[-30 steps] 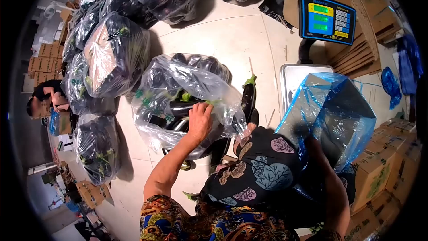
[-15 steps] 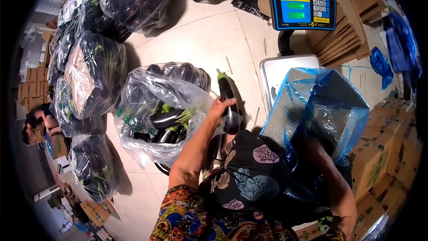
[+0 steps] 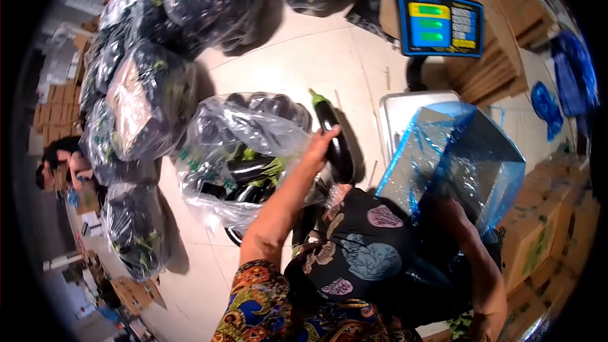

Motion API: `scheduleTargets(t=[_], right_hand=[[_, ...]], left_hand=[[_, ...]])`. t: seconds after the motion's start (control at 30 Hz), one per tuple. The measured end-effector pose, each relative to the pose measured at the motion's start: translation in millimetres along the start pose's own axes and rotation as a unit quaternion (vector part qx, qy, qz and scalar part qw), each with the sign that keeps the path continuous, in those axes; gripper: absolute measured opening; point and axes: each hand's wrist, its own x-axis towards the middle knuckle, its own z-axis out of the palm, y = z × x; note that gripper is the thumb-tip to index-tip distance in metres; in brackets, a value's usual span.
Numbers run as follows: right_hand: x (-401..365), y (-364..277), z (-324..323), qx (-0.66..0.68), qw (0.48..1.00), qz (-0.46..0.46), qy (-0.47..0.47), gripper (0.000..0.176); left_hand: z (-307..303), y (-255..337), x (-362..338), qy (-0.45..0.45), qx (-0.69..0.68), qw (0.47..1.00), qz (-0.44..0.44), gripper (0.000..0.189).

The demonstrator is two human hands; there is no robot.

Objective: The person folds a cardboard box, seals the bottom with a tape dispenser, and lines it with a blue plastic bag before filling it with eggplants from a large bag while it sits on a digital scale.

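My left hand [image 3: 322, 147] is closed on a dark eggplant [image 3: 342, 152], its green stem pointing up and away from me. Left of it, an open clear plastic bag [image 3: 221, 120] holds several eggplants [image 3: 250, 170]. My right hand [image 3: 443, 206] reaches into a box lined with blue plastic [image 3: 487, 164]; its fingers are hidden in shadow, so what they hold cannot be made out. The box overlaps the near part of a metal scale platform [image 3: 396, 114], below a scale display [image 3: 438, 24] with green digits.
Filled clear bags of eggplants [image 3: 152, 101] stand along the left and far side. Flattened cardboard [image 3: 487, 69] leans behind the scale. Stacked cartons [image 3: 538, 221] are at the right, beside blue plastic [image 3: 546, 107]. Another person [image 3: 66, 159] is at the far left.
The whole view has shifted a little, with bags and scale now lower and further right. My left hand still holds the eggplant, slightly further right; my right hand stays in the box.
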Motion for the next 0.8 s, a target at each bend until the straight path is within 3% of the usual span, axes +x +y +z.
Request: scheduleTargets(t=[0.13,0.2,0.3,0.33,0.37,0.4,0.47,0.5,0.57,0.63,0.67,0.7,0.77,0.8], right_hand=[[3,11,15,-0.118,0.990,-0.061,0.038,0.010],[6,3,10,-0.080,0.996,-0.033,0.019,0.015],[7,-1,8,-0.091,0.995,-0.034,0.014,0.018],[6,2,10,-0.106,0.993,-0.040,0.015,0.018],[6,7,12,-0.162,0.981,-0.094,0.059,0.011],[5,9,12,-0.215,0.960,-0.148,0.102,0.005],[6,6,12,-0.290,0.940,-0.143,0.105,0.005],[6,2,10,-0.327,0.928,-0.141,0.106,0.005],[12,8,5,-0.032,0.994,-0.063,0.078,0.014],[15,1,0,0.002,0.996,-0.062,0.067,0.016],[16,-3,-1,0.012,0.995,-0.069,0.066,0.017],[15,-6,-2,0.021,0.995,-0.074,0.065,0.019],[12,-11,-2,-0.016,0.998,-0.040,0.039,0.021],[11,-13,-3,-0.036,0.999,-0.023,0.027,0.023]], left_hand=[[6,-34,18,0.190,0.273,0.943,0.015,0.068],[6,-50,22,0.251,0.345,0.904,0.017,0.068],[1,-51,7,0.197,0.443,0.871,0.079,0.069],[-6,-55,-7,0.194,0.455,0.829,0.263,0.056],[-22,-56,-20,0.120,0.419,0.848,0.302,0.043],[-27,-25,-58,0.040,0.386,0.880,0.274,0.035],[-66,-4,-113,0.052,0.470,0.804,0.361,0.035],[-83,10,-141,0.089,0.510,0.783,0.343,0.034],[-136,10,-186,0.103,0.626,0.718,0.285,0.044],[-182,0,-237,0.052,0.764,0.616,0.183,0.064],[-200,-16,-257,0.070,0.772,0.614,0.144,0.068],[-226,-37,-266,0.073,0.719,0.691,0.002,0.066],[-230,-35,-267,0.072,0.804,0.590,0.012,0.070],[-225,-36,-265,0.079,0.820,0.565,0.032,0.065]])
